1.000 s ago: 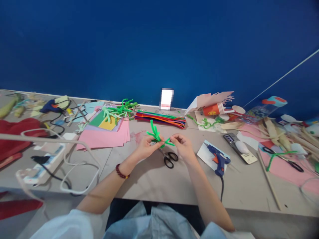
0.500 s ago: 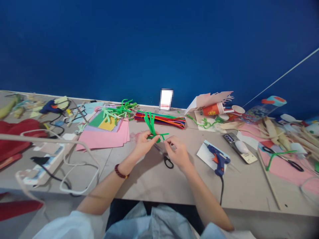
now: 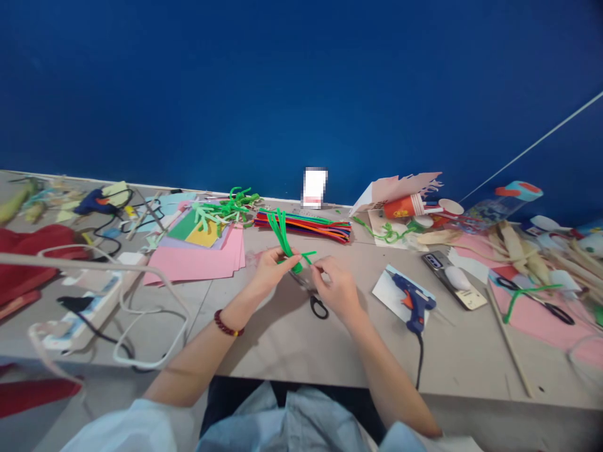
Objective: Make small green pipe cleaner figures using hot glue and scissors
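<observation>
**Item 1:** green pipe cleaner (image 3: 282, 235), several strands bunched and bent, upright loops standing toward the far side of the desk (image 3: 292, 339), held above it at centre.

**Item 2:** left hand (image 3: 273, 270), narrowly closed, fingers and thumb gripping the base of the bunch; a dark red bead bracelet (image 3: 228, 323) on the wrist.

**Item 3:** right hand (image 3: 336, 289), narrowly closed, fingertips (image 3: 315, 266) pinching at the short green end that sticks out to the right of the bunch.

**Item 4:** black-handled scissors (image 3: 319, 307), lying on the desk directly beneath and between the hands, blades partly hidden by the right hand.

**Surroundings, far side:** multicoloured pipe-cleaner bundle (image 3: 304, 226), just beyond the green bunch; loose green pipe-cleaner pieces (image 3: 230, 207) on a stack of coloured paper with pink sheets (image 3: 198, 263) at its base; red paper cup (image 3: 398, 206) lying on its side.

**Surroundings, right:** blue-and-orange hot glue gun (image 3: 409, 301) on a printed card, its black cord (image 3: 419, 367) running over the near edge; phone (image 3: 436, 263) beside it; second black-handled scissors (image 3: 537, 307) on pink paper; wooden sticks (image 3: 509, 345).

**Surroundings, left:** white power strip (image 3: 89, 307) with tangled cables; red cloth (image 3: 23, 276) at the desk's left end.
</observation>
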`<state>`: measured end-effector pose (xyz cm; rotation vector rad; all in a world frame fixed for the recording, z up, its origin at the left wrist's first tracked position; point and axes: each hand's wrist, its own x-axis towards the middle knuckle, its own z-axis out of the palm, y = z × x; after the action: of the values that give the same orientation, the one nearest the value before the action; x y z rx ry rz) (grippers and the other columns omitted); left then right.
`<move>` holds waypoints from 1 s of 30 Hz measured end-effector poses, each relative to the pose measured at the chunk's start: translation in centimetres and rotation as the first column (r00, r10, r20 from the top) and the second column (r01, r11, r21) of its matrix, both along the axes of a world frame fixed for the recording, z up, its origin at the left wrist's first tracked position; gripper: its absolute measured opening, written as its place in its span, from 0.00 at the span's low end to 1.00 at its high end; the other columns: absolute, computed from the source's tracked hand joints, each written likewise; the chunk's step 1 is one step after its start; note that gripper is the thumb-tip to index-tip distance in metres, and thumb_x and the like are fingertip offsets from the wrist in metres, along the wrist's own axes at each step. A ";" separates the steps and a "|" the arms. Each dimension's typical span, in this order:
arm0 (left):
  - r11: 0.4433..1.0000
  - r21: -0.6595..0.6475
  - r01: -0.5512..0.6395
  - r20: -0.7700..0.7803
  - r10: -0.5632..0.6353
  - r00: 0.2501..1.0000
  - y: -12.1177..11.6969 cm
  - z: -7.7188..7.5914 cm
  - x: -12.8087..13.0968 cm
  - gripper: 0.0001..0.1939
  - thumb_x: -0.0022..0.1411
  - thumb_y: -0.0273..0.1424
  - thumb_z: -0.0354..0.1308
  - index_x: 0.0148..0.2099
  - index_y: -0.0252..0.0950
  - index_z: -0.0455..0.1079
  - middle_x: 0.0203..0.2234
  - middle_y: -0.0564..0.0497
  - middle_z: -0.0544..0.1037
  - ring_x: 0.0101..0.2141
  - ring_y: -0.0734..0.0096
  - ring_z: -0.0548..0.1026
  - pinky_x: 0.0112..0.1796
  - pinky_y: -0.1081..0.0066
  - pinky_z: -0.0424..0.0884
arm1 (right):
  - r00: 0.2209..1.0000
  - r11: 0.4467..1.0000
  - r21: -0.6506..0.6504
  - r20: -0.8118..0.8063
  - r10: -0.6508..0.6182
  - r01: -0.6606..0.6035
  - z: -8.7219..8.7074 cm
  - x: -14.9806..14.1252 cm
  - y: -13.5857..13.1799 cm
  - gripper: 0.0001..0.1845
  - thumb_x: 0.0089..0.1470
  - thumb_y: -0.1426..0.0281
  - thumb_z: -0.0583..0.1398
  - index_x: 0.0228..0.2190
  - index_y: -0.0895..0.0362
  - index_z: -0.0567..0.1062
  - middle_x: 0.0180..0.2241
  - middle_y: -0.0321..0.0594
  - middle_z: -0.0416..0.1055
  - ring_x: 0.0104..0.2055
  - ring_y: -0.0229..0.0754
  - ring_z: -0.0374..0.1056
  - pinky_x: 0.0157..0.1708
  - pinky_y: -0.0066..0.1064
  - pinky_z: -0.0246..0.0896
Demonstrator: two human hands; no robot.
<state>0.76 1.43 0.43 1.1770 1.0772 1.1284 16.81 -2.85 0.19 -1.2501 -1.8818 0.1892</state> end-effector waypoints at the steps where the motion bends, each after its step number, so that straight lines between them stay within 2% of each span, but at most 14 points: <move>1: 0.999 0.042 -0.015 -0.041 0.017 0.999 0.0 -0.2 0.0 0.12 0.46 0.36 0.64 0.32 0.33 0.72 0.24 0.51 0.76 0.25 0.73 0.72 0.30 0.72 0.68 | 0.999 0.999 0.029 0.043 0.013 -0.015 0.0 0.0 0.0 0.07 0.56 0.72 0.53 0.28 0.56 0.69 0.28 0.40 0.69 0.33 0.41 0.65 0.34 0.32 0.60; 3: 0.987 0.158 -0.030 -0.160 0.056 0.985 0.0 -0.6 0.1 0.10 0.49 0.35 0.62 0.32 0.33 0.72 0.25 0.50 0.76 0.26 0.72 0.72 0.30 0.71 0.68 | 0.990 0.996 0.069 0.132 0.053 -0.063 -0.1 -0.1 0.0 0.07 0.57 0.72 0.52 0.29 0.56 0.70 0.28 0.42 0.70 0.33 0.42 0.65 0.35 0.33 0.61; 5: 0.951 0.308 0.007 -0.310 0.093 0.946 -0.1 -0.9 0.1 0.08 0.52 0.34 0.59 0.31 0.34 0.72 0.26 0.50 0.76 0.28 0.70 0.72 0.32 0.71 0.67 | 0.976 0.990 0.085 0.199 0.091 -0.110 -0.1 -0.2 0.0 0.08 0.57 0.72 0.52 0.30 0.56 0.70 0.29 0.42 0.71 0.33 0.42 0.65 0.34 0.34 0.61; 7: 0.888 0.445 0.114 -0.445 0.109 0.889 -0.3 -1.0 0.2 0.06 0.55 0.32 0.57 0.31 0.35 0.71 0.26 0.50 0.75 0.30 0.70 0.71 0.33 0.70 0.66 | 0.969 0.987 0.102 0.226 0.102 -0.128 -0.1 -0.1 0.0 0.08 0.57 0.72 0.52 0.31 0.56 0.70 0.30 0.43 0.71 0.33 0.42 0.65 0.35 0.34 0.61; 9: 0.819 0.527 0.224 -0.542 0.121 0.832 -0.4 -0.8 0.2 0.06 0.57 0.30 0.54 0.31 0.35 0.71 0.26 0.49 0.74 0.31 0.69 0.71 0.35 0.69 0.65 | 0.974 0.986 0.124 0.208 0.087 -0.115 -0.1 0.2 0.1 0.07 0.57 0.73 0.52 0.31 0.55 0.71 0.30 0.43 0.72 0.35 0.43 0.66 0.37 0.36 0.61; 12: 0.757 0.557 0.342 -0.608 0.091 0.788 -0.6 -0.3 0.2 0.07 0.59 0.30 0.51 0.31 0.35 0.70 0.26 0.49 0.73 0.31 0.68 0.70 0.34 0.69 0.65 | 0.991 0.988 0.139 0.124 0.047 -0.064 -0.1 1.0 0.3 0.07 0.56 0.73 0.53 0.32 0.54 0.71 0.31 0.43 0.72 0.36 0.44 0.66 0.37 0.36 0.61; 15: 0.736 0.512 0.442 -0.598 -0.064 0.799 -0.6 0.3 0.0 0.08 0.59 0.30 0.51 0.31 0.36 0.70 0.26 0.49 0.73 0.32 0.68 0.70 0.35 0.69 0.66 | 1.000 0.992 0.126 0.005 0.023 -0.023 0.1 1.6 0.6 0.07 0.56 0.74 0.53 0.31 0.54 0.71 0.31 0.42 0.72 0.36 0.44 0.66 0.36 0.37 0.61; 17: 0.767 0.467 0.441 -0.546 -0.143 0.825 -0.6 0.7 -0.1 0.07 0.58 0.31 0.52 0.32 0.36 0.70 0.28 0.49 0.74 0.33 0.68 0.71 0.36 0.69 0.67 | 0.994 0.997 0.081 -0.109 0.010 -0.001 0.2 1.6 0.7 0.07 0.56 0.72 0.54 0.29 0.55 0.72 0.30 0.41 0.72 0.36 0.43 0.66 0.37 0.36 0.61; 19: 0.823 0.408 0.395 -0.472 -0.180 0.863 -0.7 0.8 -0.2 0.07 0.57 0.32 0.54 0.32 0.35 0.71 0.28 0.49 0.75 0.33 0.68 0.72 0.36 0.69 0.68 | 0.973 1.000 -0.003 -0.228 -0.022 0.021 0.3 1.5 0.8 0.08 0.56 0.70 0.55 0.27 0.55 0.72 0.29 0.39 0.72 0.34 0.42 0.66 0.36 0.34 0.62; 22: 0.912 0.280 0.300 -0.303 -0.213 0.929 -0.8 0.6 -0.1 0.09 0.54 0.35 0.57 0.31 0.34 0.70 0.28 0.49 0.74 0.30 0.70 0.72 0.33 0.71 0.69 | 0.930 0.987 -0.156 -0.361 -0.076 0.020 0.1 1.3 0.8 0.09 0.55 0.67 0.56 0.26 0.55 0.72 0.26 0.37 0.72 0.30 0.40 0.66 0.32 0.31 0.61; 24: 0.957 0.189 0.220 -0.174 -0.188 0.967 -0.8 0.2 0.1 0.11 0.52 0.37 0.59 0.32 0.33 0.70 0.28 0.50 0.74 0.27 0.73 0.71 0.30 0.72 0.69 | 0.905 0.977 -0.215 -0.414 -0.093 0.002 0.1 1.1 0.8 0.08 0.54 0.67 0.57 0.26 0.56 0.72 0.25 0.36 0.72 0.28 0.38 0.65 0.30 0.30 0.61; 27: 0.988 0.114 0.105 -0.084 -0.096 0.992 -0.7 -0.1 0.3 0.12 0.50 0.38 0.60 0.33 0.33 0.70 0.26 0.51 0.73 0.26 0.75 0.70 0.29 0.74 0.69 | 0.898 0.985 -0.174 -0.434 -0.070 -0.007 0.2 0.9 0.6 0.08 0.54 0.67 0.56 0.26 0.55 0.72 0.26 0.36 0.71 0.29 0.38 0.65 0.32 0.30 0.61; 30: 0.978 0.146 0.148 -0.155 -0.125 0.980 -0.7 0.0 0.2 0.12 0.50 0.37 0.60 0.32 0.33 0.70 0.26 0.51 0.73 0.26 0.74 0.70 0.29 0.74 0.69 | 0.901 0.995 -0.100 -0.432 -0.047 0.005 0.5 0.7 0.3 0.08 0.55 0.67 0.55 0.26 0.55 0.71 0.27 0.37 0.70 0.32 0.39 0.65 0.34 0.32 0.61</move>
<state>1.00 0.78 0.40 1.4541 1.0140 1.0469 17.47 -2.50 0.70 -1.1802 -1.4814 0.5082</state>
